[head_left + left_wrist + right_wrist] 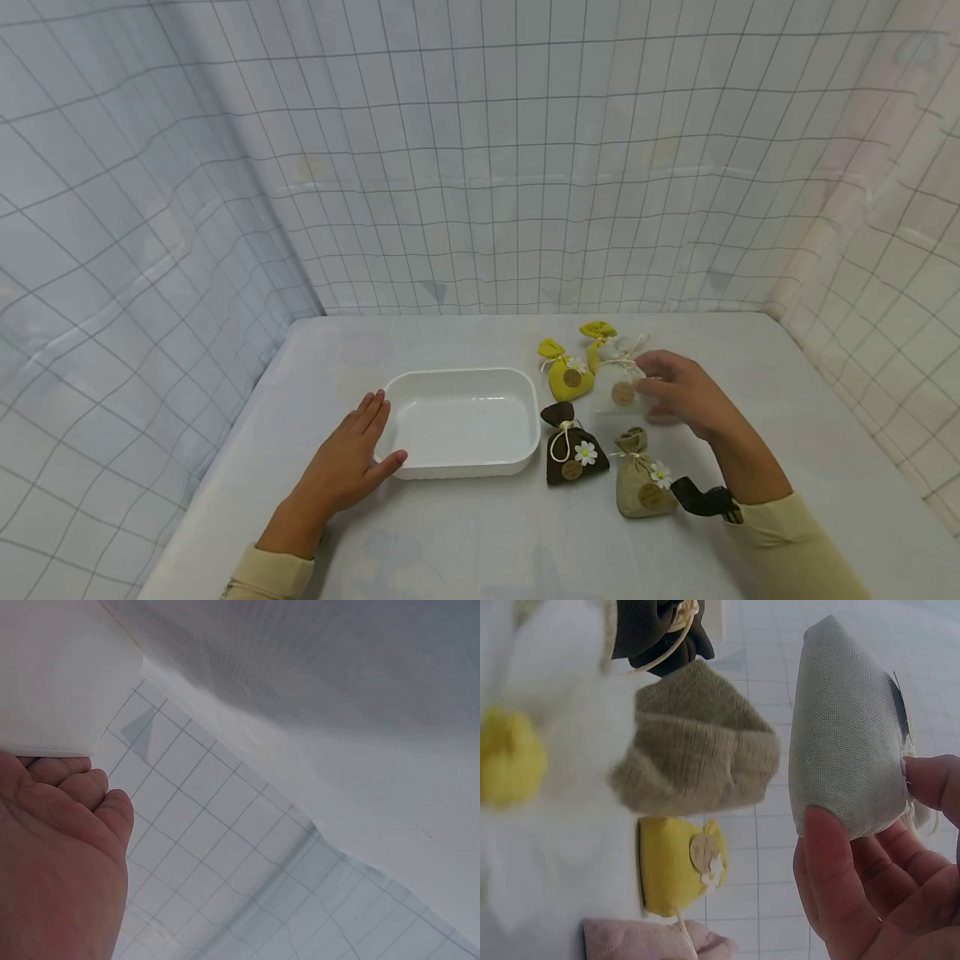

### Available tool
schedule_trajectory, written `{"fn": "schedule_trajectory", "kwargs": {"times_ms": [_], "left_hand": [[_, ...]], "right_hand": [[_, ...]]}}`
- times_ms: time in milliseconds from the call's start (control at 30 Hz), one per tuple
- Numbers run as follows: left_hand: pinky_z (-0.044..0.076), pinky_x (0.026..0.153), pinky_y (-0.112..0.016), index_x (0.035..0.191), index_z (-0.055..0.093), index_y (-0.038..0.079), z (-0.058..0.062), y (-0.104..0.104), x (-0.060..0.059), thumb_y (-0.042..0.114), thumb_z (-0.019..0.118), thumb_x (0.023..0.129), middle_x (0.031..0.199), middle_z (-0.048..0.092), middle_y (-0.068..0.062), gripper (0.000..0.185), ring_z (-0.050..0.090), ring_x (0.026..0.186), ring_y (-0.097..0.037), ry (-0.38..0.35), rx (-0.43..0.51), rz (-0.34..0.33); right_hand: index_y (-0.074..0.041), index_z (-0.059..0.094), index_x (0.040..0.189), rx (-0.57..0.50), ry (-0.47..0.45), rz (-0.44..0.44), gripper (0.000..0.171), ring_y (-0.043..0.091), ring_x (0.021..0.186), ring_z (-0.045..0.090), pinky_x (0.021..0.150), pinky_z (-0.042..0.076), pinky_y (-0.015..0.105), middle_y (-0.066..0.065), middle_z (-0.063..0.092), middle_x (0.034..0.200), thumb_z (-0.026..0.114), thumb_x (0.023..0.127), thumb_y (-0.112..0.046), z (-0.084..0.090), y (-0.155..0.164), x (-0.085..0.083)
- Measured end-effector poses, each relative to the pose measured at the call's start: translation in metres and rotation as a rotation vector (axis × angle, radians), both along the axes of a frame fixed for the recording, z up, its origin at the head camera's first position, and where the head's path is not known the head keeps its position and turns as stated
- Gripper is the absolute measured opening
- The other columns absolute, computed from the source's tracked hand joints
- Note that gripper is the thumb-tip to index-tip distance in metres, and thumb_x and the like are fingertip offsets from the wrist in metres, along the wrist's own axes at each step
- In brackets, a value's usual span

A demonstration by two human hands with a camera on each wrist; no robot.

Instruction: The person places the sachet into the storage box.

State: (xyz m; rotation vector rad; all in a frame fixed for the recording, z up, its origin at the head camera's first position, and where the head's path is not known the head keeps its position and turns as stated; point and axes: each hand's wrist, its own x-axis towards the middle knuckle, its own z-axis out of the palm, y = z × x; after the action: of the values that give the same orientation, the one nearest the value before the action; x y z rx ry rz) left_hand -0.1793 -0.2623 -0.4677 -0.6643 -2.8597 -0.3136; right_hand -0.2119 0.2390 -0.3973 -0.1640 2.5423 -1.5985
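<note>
Right grip (686, 396) pinches the white sachet (618, 387), which I see just beside the yellow sachets (570, 375); left grip (352, 458) lies flat, fingers straight, against the white tray (461, 462).

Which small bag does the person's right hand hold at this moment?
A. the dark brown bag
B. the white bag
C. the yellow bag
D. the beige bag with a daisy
B: the right hand has its thumb and fingers around the white bag, while the dark brown bag, the yellow bag and the beige bag lie untouched on the table.
</note>
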Motion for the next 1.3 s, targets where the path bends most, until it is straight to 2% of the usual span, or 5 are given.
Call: {"fn": "schedule_trajectory", "kwargs": {"times_ms": [167,400,967,1167,1300], "left_hand": [[0.025,0.116,-0.052,0.152,0.031,-0.006,0.001,0.000,0.001,0.057,0.055,0.096,0.161,0.022,-0.018,0.088,0.019,0.149,-0.033,0.000,0.002,-0.002],[0.025,0.116,-0.052,0.152,0.032,-0.006,0.001,0.001,0.001,0.056,0.055,0.096,0.161,0.023,-0.018,0.087,0.019,0.149,-0.033,0.009,0.002,-0.005],[0.026,0.115,-0.054,0.150,0.033,-0.009,0.005,0.002,0.002,0.050,0.057,0.096,0.160,0.025,-0.021,0.083,0.021,0.148,-0.036,0.021,0.000,-0.020],[0.029,0.112,-0.056,0.148,0.036,-0.011,0.003,0.002,0.001,0.046,0.059,0.096,0.158,0.028,-0.023,0.080,0.024,0.146,-0.038,0.054,0.011,-0.038],[0.028,0.113,-0.056,0.149,0.035,-0.010,0.001,0.003,0.001,0.046,0.057,0.097,0.159,0.025,-0.022,0.080,0.022,0.147,-0.037,0.042,0.013,-0.036]], "right_hand": [[0.005,0.044,0.142,-0.007,-0.010,0.033,0.057,0.041,0.114,0.059,0.081,0.057,0.048,0.029,0.044,0.142,0.064,0.097,-0.023,0.001,-0.017,-0.005],[0.006,0.047,0.139,-0.015,0.007,0.073,0.050,0.044,0.124,0.051,0.080,0.058,0.045,0.027,0.045,0.143,0.062,0.098,-0.018,0.003,-0.042,-0.014],[0.003,0.053,0.131,-0.055,-0.018,0.129,0.041,0.033,0.109,0.059,0.073,0.059,0.040,0.021,0.054,0.128,0.065,0.095,-0.013,0.008,-0.090,-0.039],[-0.004,0.059,0.125,-0.051,-0.040,0.137,0.034,0.027,0.102,0.061,0.072,0.060,0.040,0.014,0.058,0.123,0.068,0.094,-0.014,0.011,-0.107,-0.044],[-0.005,0.060,0.123,-0.069,-0.049,0.168,0.033,0.026,0.098,0.062,0.070,0.059,0.040,0.013,0.060,0.120,0.068,0.093,-0.014,0.011,-0.117,-0.048]]}}
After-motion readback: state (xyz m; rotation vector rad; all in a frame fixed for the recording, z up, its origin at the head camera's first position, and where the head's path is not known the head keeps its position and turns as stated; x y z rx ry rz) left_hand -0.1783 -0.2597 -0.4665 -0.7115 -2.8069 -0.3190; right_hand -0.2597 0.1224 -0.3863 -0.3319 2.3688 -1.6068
